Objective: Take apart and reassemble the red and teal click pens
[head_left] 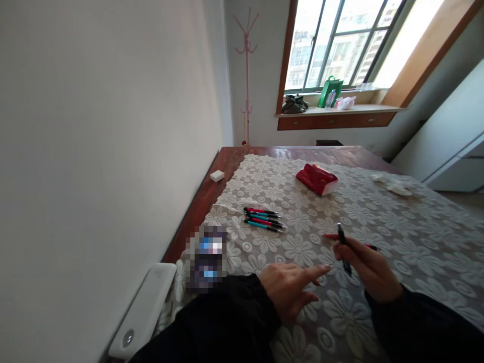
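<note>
Our right hand [368, 269] grips a black pen [344, 248] just right of the pen pile [263, 219] on the lace cloth [416, 237]; our left hand [289, 290] rests open, empty, index finger extended.

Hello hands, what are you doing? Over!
Right hand grips red-black pen. Left hand flat on lace cloth, empty. Pen pile ahead, untouched.

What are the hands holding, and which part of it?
The right hand holds a pen by its middle, with its ends sticking out above and below the fingers. The left hand holds nothing; it lies on the lace tablecloth.
</note>
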`<state>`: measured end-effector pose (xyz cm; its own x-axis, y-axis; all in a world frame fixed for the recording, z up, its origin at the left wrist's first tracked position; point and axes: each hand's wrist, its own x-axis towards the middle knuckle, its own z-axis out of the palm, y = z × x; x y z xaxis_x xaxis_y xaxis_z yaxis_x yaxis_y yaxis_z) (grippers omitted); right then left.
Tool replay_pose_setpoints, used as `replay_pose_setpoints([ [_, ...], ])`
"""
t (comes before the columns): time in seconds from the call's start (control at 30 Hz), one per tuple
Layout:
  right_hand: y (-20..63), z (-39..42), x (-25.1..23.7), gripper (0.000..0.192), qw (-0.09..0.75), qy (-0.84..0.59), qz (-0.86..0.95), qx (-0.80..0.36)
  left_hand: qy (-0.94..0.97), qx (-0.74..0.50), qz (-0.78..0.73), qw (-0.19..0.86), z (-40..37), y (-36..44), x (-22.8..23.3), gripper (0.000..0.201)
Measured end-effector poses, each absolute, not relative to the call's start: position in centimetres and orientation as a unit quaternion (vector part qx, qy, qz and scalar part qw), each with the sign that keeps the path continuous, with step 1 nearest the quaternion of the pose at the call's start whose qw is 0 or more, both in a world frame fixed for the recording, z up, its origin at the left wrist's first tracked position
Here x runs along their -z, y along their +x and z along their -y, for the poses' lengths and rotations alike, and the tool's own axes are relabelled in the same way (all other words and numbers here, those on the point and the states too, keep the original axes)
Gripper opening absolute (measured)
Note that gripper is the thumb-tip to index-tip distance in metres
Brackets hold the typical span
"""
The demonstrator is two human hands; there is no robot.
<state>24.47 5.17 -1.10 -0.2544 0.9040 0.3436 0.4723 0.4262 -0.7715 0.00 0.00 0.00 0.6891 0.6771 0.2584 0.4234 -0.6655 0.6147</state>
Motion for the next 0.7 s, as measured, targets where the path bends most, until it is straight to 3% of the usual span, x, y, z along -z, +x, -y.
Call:
replay_pose_setpoints([
  [0.1,26.7,-7.0,1.8,0.032,0.320,-0.469,0.821,-0.062,0.888,-0.213,-0.319,0.252,0.0,0.1,0.1,0.051],
  [0.2,28.5,-8.2,2.8,0.030,0.263,-0.462,0.846,0.027,0.895,-0.191,-0.333,0.226,-0.1,0.1,0.3,0.040],
  [0.53,30.6,-9.3,4.3,0.035,0.211,-0.489,0.838,0.117,0.902,-0.200,-0.326,0.198,-0.1,0.2,0.6,0.032],
  [0.7,30.9,-9.4,5.7,0.051,0.181,-0.536,0.812,0.145,0.907,-0.201,-0.319,0.187,-0.1,0.2,0.6,0.029],
])
